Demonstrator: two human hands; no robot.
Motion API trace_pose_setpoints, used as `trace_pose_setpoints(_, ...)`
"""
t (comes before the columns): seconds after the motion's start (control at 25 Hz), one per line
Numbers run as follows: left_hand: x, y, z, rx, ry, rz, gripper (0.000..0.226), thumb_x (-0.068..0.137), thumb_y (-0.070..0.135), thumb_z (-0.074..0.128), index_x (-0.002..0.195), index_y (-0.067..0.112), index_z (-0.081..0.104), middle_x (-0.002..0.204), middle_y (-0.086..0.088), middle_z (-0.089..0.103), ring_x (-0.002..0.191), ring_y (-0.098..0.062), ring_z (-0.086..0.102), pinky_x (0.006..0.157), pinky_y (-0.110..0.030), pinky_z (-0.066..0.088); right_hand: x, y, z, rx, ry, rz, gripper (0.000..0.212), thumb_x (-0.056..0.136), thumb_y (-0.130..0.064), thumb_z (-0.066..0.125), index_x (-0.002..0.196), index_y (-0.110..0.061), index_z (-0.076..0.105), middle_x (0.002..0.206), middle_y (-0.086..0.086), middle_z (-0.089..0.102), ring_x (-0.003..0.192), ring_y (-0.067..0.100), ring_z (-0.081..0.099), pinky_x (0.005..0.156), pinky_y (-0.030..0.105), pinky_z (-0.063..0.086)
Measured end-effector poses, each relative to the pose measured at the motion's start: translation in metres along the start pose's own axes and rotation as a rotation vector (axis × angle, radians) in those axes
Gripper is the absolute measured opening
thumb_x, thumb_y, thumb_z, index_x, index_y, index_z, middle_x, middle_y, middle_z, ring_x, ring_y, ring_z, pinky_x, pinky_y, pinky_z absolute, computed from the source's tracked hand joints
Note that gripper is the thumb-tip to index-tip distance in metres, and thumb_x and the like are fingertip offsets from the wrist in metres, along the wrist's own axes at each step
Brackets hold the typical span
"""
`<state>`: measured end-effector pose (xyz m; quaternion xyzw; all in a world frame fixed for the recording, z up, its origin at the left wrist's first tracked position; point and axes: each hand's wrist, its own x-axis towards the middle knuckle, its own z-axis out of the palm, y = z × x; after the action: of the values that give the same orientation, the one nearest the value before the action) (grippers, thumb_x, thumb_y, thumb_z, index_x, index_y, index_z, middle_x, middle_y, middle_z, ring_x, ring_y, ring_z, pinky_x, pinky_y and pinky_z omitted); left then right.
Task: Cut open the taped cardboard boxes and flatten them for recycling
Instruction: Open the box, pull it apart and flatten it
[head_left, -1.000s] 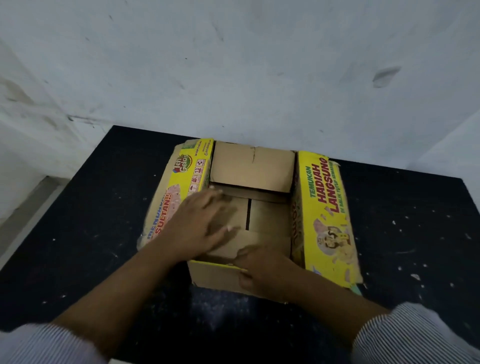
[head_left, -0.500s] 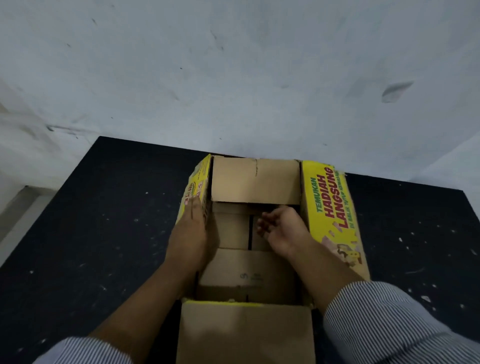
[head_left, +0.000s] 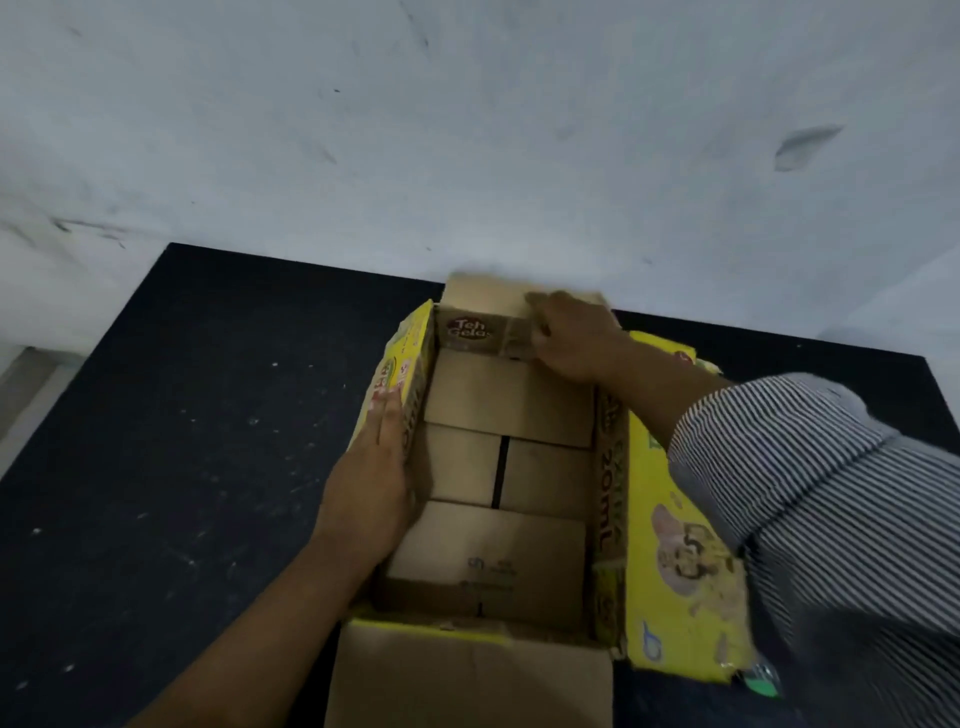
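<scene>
Right hand (head_left: 571, 338) has shifted from box interior to far end wall since half second ago. White wall (head_left: 467, 130) behind. Black tabletop (head_left: 182, 415) carries open Teh Gelas cardboard box (head_left: 498, 395), near flap (head_left: 467, 680) folded outward. Right fingers curl over far rim, gripping. Left hand (head_left: 371, 483) lies flat against left side wall, fingers straight, together.

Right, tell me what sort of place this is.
Likely a bare storeroom or back room: a scuffed white wall, a dark speckled work surface, and an opened yellow-printed cardboard box being broken down.
</scene>
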<state>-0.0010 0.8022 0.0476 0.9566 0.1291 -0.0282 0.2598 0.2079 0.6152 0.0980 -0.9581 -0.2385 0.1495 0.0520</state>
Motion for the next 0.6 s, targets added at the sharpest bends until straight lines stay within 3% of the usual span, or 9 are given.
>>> trace_pose_setpoints(0.08,-0.001,0.001,0.002,-0.001,0.012,-0.007,0.081,0.096,0.004,0.045,0.16,0.015,-0.003,0.168,-0.001,0.005,0.146,-0.025,0.033,0.1,-0.037,0.046,0.001,0.003,0.014,0.054,-0.071,0.02,0.03,0.101,-0.024,0.045,0.13,-0.019,0.054,0.128,0.009,0.057,0.119,0.031,0.055,0.101,0.043,0.042)
trace_pose_setpoints(0.16,0.001,0.001,0.003,0.002,0.02,0.002,0.082,0.095,0.003,0.047,0.16,0.014,-0.002,0.168,-0.003,0.008,0.145,-0.027,0.035,0.1,-0.037,0.047,0.001,0.001,0.025,0.055,0.051,0.039,0.014,0.099,-0.017,0.046,0.106,-0.022,0.058,0.107,0.003,0.061,0.103,0.026,0.059,0.095,0.042,0.041)
trace_pose_setpoints(0.24,0.003,-0.001,0.005,0.009,0.02,0.006,0.084,0.093,0.002,0.049,0.16,0.013,0.0,0.168,-0.005,0.01,0.144,-0.029,0.036,0.102,-0.039,0.047,0.003,0.0,0.029,0.061,0.085,0.036,0.014,0.098,-0.015,0.046,0.1,-0.023,0.057,0.099,-0.001,0.059,0.098,0.024,0.059,0.095,0.043,0.04)
trace_pose_setpoints(0.36,0.001,-0.002,0.006,0.01,0.028,-0.001,0.083,0.094,0.004,0.05,0.16,0.014,0.0,0.167,-0.006,0.012,0.145,-0.029,0.035,0.109,-0.042,0.043,-0.001,0.01,0.029,0.157,0.042,0.012,0.026,0.101,-0.022,0.046,0.124,-0.02,0.06,0.118,0.006,0.06,0.113,0.028,0.055,0.102,0.042,0.038)
trace_pose_setpoints(0.44,0.001,-0.002,0.007,0.034,0.047,0.004,0.082,0.096,0.006,0.05,0.16,0.015,-0.001,0.167,-0.005,0.01,0.148,-0.026,0.031,0.113,-0.04,0.04,-0.021,0.023,0.036,0.129,0.15,0.027,0.042,0.102,-0.031,0.048,0.142,-0.019,0.049,0.139,0.013,0.051,0.132,0.032,0.043,0.115,0.044,0.029)
trace_pose_setpoints(0.52,0.003,-0.006,0.008,0.078,0.071,0.018,0.08,0.099,0.008,0.048,0.161,0.016,-0.002,0.168,-0.005,0.007,0.151,-0.023,0.022,0.117,-0.039,0.034,-0.062,0.035,0.045,0.168,0.347,0.16,0.052,0.101,-0.038,0.05,0.148,-0.018,0.04,0.148,0.018,0.041,0.142,0.036,0.032,0.119,0.05,0.023)
trace_pose_setpoints(0.6,0.005,-0.008,0.007,0.109,0.084,0.05,0.078,0.099,0.008,0.046,0.161,0.017,-0.002,0.168,-0.006,0.005,0.153,-0.023,0.016,0.118,-0.042,0.032,-0.114,0.044,0.052,0.368,0.431,0.423,0.067,0.098,-0.047,0.054,0.153,-0.017,0.029,0.15,0.021,0.035,0.14,0.039,0.031,0.116,0.053,0.027)
